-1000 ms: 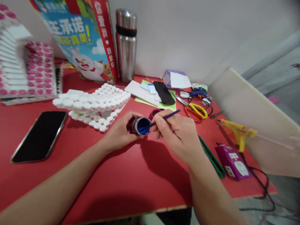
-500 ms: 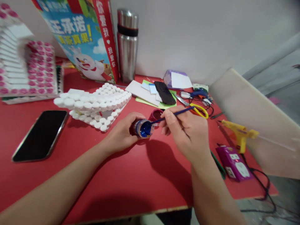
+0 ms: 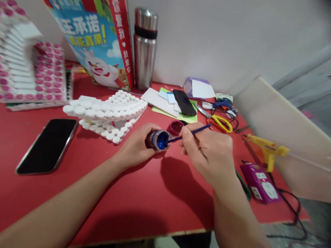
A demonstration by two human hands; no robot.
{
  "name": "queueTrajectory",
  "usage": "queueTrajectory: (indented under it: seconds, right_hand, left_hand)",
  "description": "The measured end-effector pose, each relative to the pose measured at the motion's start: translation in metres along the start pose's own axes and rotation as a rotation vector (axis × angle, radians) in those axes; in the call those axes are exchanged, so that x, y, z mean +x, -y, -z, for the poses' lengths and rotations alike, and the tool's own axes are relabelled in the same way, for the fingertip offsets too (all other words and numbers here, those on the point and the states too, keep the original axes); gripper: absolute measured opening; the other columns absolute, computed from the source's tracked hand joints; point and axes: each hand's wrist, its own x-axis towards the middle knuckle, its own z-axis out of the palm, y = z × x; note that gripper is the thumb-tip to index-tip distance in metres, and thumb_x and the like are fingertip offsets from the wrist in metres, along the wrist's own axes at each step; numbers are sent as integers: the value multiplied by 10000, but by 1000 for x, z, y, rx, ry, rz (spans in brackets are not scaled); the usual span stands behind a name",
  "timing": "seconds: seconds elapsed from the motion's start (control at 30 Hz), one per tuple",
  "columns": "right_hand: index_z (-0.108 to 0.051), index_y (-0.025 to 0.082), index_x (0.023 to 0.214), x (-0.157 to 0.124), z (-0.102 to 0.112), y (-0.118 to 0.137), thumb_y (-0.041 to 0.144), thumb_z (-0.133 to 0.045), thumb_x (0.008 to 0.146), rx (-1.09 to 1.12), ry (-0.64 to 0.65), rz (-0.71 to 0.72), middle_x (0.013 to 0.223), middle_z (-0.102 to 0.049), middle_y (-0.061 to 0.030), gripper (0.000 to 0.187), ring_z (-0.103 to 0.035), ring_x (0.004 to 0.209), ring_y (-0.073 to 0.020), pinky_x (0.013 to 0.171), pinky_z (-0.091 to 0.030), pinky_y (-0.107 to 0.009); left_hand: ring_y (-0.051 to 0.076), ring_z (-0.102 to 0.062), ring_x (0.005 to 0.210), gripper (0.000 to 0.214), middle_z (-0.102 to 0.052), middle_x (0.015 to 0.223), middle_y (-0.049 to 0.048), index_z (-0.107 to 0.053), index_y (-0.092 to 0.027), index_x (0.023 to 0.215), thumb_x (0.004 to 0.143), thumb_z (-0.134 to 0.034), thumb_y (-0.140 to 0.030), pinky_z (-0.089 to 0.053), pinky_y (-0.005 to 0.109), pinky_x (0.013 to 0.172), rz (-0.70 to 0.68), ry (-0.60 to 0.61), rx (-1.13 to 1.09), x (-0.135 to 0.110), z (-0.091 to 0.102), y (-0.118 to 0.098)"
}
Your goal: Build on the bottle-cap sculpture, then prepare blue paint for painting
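Wrapped round a small glass jar of blue paint (image 3: 162,140), my left hand (image 3: 137,143) keeps it tilted with its mouth towards me and to the right. My right hand (image 3: 207,148) pinches a thin dark blue paintbrush (image 3: 198,130), its tip inside the jar's mouth. Just behind the jar stands a dark red paint jar (image 3: 176,127), partly covered by my right hand. To the left of my left hand lies a white model (image 3: 108,112) made of boards edged with round white pieces.
On the red table (image 3: 124,206) lie a phone (image 3: 48,146), scissors (image 3: 219,123), a yellow glue gun (image 3: 267,148) and a purple power socket box (image 3: 260,182) with a cable. A steel flask (image 3: 145,51), a printed bag (image 3: 100,44) and a pink-and-white model (image 3: 49,72) stand behind.
The view has shifted a little, so most things sit slightly further right. The brush has tilted flatter, its tip still in the blue paint. Both hands keep their holds.
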Motion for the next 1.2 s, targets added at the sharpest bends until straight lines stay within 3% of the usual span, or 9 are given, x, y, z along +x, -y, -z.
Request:
queueTrajectory:
  seconds: [0.13, 0.3, 0.43, 0.7, 0.97, 1.2]
  right_hand:
    - [-625, 198, 707, 0, -1, 1, 282, -505, 1050, 96, 30, -33, 634, -709, -27, 373, -653, 553, -134, 557, -438, -277]
    - [-678, 184, 850, -1, -2, -1, 295, -509, 1060, 109, -30, -37, 678, -730, -18, 292, -681, 593, -136, 578, -461, -265]
    - [-672, 175, 776, -1, 0, -3, 248, -517, 1047, 5, -103, 1, 646, -712, -20, 321, -650, 541, -132, 566, -446, -276]
    - [-654, 172, 723, 1, 3, 1, 257, -524, 1043, 46, -69, 12, 599, -684, -5, 355, -622, 496, -115, 548, -424, -277]
    - [-677, 169, 898, -3, 2, 1, 299, -529, 1054, 230, -79, -99, 649, -710, 9, 252, -665, 535, -120, 581, -487, -265]
    - [-649, 186, 765, -1, 3, 1, 292, -523, 1046, 196, -36, -122, 624, -703, -2, 326, -653, 524, -127, 561, -472, -275]
  left_hand:
    - [248, -671, 1071, 463, -695, 1203, 82, -610, -219, 1165, 770, -845, -262, -530, 378, 908, -19, 11, 13, 1, 1, 1]
    - [252, -665, 1122, 418, -689, 1230, 89, -609, -213, 1164, 808, -819, -274, -526, 370, 926, -62, 1, 36, 2, 2, 1]
    - [247, -673, 1106, 420, -695, 1220, 85, -615, -210, 1156, 816, -824, -341, -531, 363, 913, -52, -12, 12, 1, 2, 0]
    - [235, -675, 1053, 469, -701, 1178, 66, -624, -207, 1161, 760, -857, -281, -532, 371, 898, -11, -49, 53, 1, 1, 0]
    - [265, -660, 1144, 449, -681, 1257, 97, -600, -207, 1175, 791, -829, -245, -527, 390, 947, -117, -39, 110, 2, 3, 3]
    - [261, -659, 1179, 457, -678, 1267, 107, -587, -208, 1201, 809, -820, -237, -523, 383, 976, -181, -43, 107, 2, 2, 6]
